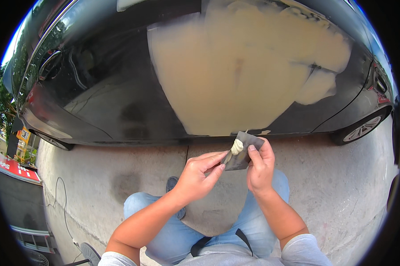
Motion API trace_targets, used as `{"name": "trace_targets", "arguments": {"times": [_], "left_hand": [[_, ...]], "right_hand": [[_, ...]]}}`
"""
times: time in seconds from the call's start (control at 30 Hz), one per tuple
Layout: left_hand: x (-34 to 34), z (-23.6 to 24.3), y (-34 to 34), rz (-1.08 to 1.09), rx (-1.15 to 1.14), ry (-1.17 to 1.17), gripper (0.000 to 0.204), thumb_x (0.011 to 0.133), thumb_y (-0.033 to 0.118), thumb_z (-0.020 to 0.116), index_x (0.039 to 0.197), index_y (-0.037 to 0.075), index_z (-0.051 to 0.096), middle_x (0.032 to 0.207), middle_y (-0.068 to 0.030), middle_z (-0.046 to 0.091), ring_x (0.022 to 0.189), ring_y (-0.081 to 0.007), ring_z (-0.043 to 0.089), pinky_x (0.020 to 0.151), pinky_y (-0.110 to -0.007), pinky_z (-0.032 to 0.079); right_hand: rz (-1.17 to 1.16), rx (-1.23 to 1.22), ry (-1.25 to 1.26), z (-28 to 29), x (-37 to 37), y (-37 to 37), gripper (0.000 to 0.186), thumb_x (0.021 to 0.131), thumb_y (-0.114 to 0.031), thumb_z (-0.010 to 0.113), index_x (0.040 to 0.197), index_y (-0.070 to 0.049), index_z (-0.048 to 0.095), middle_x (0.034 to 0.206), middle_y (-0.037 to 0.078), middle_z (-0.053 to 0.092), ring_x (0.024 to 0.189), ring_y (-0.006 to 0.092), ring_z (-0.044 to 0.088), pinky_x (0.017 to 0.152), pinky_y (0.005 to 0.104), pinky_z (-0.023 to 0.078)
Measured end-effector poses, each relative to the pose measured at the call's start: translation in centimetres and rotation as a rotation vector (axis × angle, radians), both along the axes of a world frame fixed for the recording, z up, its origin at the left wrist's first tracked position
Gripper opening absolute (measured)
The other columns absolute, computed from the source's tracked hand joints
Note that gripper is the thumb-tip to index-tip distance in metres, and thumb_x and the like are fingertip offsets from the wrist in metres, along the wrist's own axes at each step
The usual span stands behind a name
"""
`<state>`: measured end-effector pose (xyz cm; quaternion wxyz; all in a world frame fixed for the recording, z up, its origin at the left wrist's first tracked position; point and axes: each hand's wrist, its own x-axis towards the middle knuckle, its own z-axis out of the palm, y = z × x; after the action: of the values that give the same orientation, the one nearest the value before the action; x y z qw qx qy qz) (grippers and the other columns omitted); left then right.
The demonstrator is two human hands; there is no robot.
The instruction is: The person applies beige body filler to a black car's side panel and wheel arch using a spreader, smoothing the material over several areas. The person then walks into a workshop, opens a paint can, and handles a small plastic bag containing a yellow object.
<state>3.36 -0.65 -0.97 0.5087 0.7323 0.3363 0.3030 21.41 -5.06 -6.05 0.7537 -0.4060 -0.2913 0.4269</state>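
My right hand (260, 168) grips a dark, squarish flat spreader plate (242, 162) by its right side, thumb on top. A thick blob of cream filler paste (237, 146) sits on the plate. My left hand (201, 175) pinches at the plate's left edge, beside a smear of paste; whether it also holds a separate thin blade is too unclear to tell. Above both hands is a dark car's side (111, 106), with a large tan filler patch (235, 75) covering much of a door.
My bent legs (155, 217) are on the concrete floor (333, 190) facing the car. A wheel (359, 132) bounds the right. At the left are a cable (64, 199), a red sign (13, 166), a round metal base (89, 257) and a metal frame (29, 237).
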Motion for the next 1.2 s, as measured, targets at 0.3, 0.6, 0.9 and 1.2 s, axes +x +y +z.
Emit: {"name": "trace_targets", "arguments": {"times": [0.3, 0.6, 0.9, 1.2], "left_hand": [[-0.6, -0.8, -0.3, -0.084, 0.355, 0.289, 0.025, 0.088, -0.002, 0.07, 0.112, -0.004, 0.072, 0.106, -0.02, 0.075, 0.088, -0.0367, 0.071, 0.08, -0.041, 0.059], [-0.9, 1.3, 0.1, -0.14, 1.012, 0.205, 0.015, 0.075, 0.006, 0.072, 0.089, 0.009, 0.074, 0.094, -0.004, 0.074, 0.091, -0.0215, 0.073, 0.096, -0.046, 0.059], [-0.4, 2.3, -0.5, -0.237, 1.106, 0.171, 0.019, 0.072, 0.011, 0.072, 0.091, 0.008, 0.073, 0.095, -0.0043, 0.071, 0.094, -0.0207, 0.071, 0.1, -0.044, 0.058], [0.2, 1.7, -0.7, -0.217, 1.099, 0.167, 0.022, 0.073, 0.01, 0.071, 0.095, 0.006, 0.078, 0.1, -0.0051, 0.075, 0.095, -0.0222, 0.073, 0.098, -0.045, 0.058]], "right_hand": [[0.068, -0.035, 0.222, 2.4, 3.3, 0.4, 0.022, 0.104, -0.007, 0.05, 0.122, -0.003, 0.063, 0.119, 0.005, 0.07, 0.108, 0.014, 0.062, 0.094, 0.031, 0.047], [0.587, -0.631, 0.162, 1.4, 12.9, -2.6, 0.024, 0.098, -0.002, 0.053, 0.117, 0.006, 0.066, 0.11, 0.014, 0.073, 0.1, 0.0201, 0.07, 0.094, 0.0339, 0.054], [0.633, -0.825, 0.057, -0.5, 11.6, -3.4, 0.018, 0.097, -0.002, 0.059, 0.111, 0.003, 0.068, 0.107, 0.012, 0.072, 0.096, 0.0189, 0.069, 0.089, 0.0331, 0.054], [0.807, -0.731, 0.068, 1.1, 8.8, -4.3, 0.017, 0.094, -0.003, 0.061, 0.109, 0.001, 0.068, 0.106, 0.01, 0.073, 0.098, 0.017, 0.068, 0.091, 0.0329, 0.052]]}}
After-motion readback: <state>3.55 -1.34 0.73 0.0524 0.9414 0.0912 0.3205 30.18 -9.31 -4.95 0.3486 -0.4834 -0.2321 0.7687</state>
